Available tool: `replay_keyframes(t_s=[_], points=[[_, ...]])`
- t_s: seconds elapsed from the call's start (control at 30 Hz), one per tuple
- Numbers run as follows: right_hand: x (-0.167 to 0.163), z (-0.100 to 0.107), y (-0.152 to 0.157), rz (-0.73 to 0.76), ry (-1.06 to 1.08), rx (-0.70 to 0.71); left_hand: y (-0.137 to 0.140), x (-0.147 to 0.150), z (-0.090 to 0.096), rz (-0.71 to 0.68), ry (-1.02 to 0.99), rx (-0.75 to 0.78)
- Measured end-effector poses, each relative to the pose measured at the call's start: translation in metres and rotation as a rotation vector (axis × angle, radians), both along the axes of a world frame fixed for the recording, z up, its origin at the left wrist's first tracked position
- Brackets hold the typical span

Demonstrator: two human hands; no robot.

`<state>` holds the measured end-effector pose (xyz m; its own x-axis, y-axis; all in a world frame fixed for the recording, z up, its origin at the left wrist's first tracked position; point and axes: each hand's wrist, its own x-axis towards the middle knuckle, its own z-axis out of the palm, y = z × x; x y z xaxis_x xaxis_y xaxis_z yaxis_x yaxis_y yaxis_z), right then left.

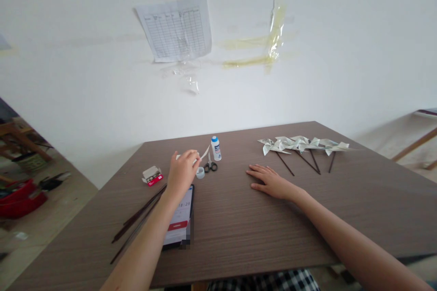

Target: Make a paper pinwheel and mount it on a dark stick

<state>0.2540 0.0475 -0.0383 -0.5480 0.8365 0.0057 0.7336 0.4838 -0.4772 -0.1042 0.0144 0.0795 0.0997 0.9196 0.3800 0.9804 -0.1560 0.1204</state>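
My left hand (183, 172) is closed, its fingers pinching a piece of white paper (205, 152) whose corner sticks out to the right. Most of that paper is hidden behind the hand. Just right of those fingers are a small roll of clear tape (200, 173), black-handled scissors (210, 166) and a white glue bottle (216, 148) with a blue cap, standing upright. My right hand (269, 181) lies flat on the table with fingers spread and nothing in it. Beyond it lie several paper pinwheels (300, 143) on dark sticks.
Under my left forearm are a phone (179, 220) with a lit screen and several dark sticks (139, 213). A small open red-and-white box (152, 176) sits left on the brown table (232, 218). The table meets a white wall (112, 91) bearing a taped printed sheet (177, 27).
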Motion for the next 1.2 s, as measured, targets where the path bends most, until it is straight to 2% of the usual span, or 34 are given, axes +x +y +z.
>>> replay_keyframes(t_s=[0.17, 0.4, 0.5, 0.7, 0.8, 0.93, 1.07, 1.2], points=[[0.003, -0.004, 0.004, -0.004, 0.045, 0.015, -0.027, 0.039, -0.021, -0.173, 0.002, -0.054], [0.013, 0.002, 0.008, -0.073, 0.149, 0.053, -0.043, 0.078, -0.059, -0.372, -0.034, -0.254], [0.014, 0.007, 0.008, -0.115, 0.18, 0.087, -0.046, 0.084, -0.074, -0.374, -0.03, -0.312], [0.009, 0.011, 0.005, -0.139, 0.248, 0.136, -0.05, 0.086, -0.095, -0.399, -0.106, -0.266], [0.003, 0.012, 0.0, -0.099, 0.271, 0.143, -0.051, 0.086, -0.099, -0.391, -0.141, -0.241], [-0.009, 0.012, -0.009, -0.062, 0.264, 0.176, -0.053, 0.088, -0.098, -0.302, -0.14, -0.196], [-0.023, 0.008, -0.016, 0.032, 0.204, 0.211, -0.054, 0.09, -0.099, -0.189, -0.119, -0.248], [-0.034, 0.006, -0.021, 0.121, 0.093, 0.2, -0.054, 0.09, -0.105, -0.16, -0.116, -0.271]])
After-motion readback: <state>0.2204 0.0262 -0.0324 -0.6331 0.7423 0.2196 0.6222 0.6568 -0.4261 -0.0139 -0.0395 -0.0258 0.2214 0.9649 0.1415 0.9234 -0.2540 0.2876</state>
